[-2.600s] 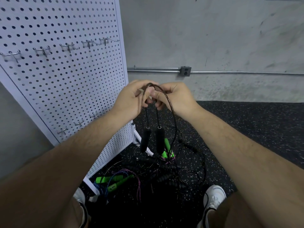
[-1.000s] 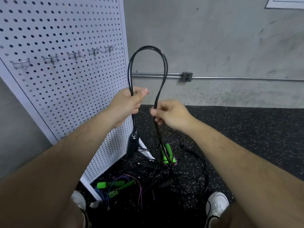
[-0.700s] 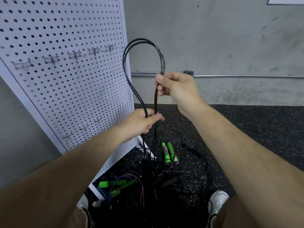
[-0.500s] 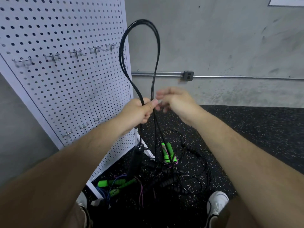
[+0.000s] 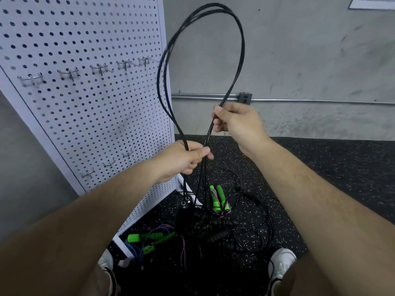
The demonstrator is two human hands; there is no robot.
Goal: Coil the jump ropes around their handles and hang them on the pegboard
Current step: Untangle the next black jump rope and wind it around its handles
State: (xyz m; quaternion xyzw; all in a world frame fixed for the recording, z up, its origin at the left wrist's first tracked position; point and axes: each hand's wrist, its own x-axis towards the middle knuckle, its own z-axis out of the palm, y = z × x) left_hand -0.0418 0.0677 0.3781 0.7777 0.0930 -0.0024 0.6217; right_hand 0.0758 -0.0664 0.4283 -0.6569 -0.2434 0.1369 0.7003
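Observation:
A black jump rope [image 5: 239, 45] stands up in a tall loop of several strands in front of me. My left hand [image 5: 183, 160] grips the strands where they come down on the left. Higher and to the right, my right hand [image 5: 237, 122] pinches the loop's other side. The rope's two black handles [image 5: 184, 212] hang side by side below my left hand, just above the floor. A white pegboard [image 5: 89, 107] with a row of metal hooks [image 5: 100, 69] stands at my left.
More jump ropes lie tangled on the speckled black floor: a coiled pair with green handles [image 5: 219, 198], another green-handled rope [image 5: 149, 240] by the pegboard's foot, and black ropes [image 5: 252, 223]. My white shoes [image 5: 281, 263] stand beside the pile. A concrete wall with a conduit [image 5: 299, 100] runs behind.
The loop has grown taller and wider. My right hand has gone from open beside my left to pinching the strands higher up. My left hand sank a little, and the handles dropped nearer the floor.

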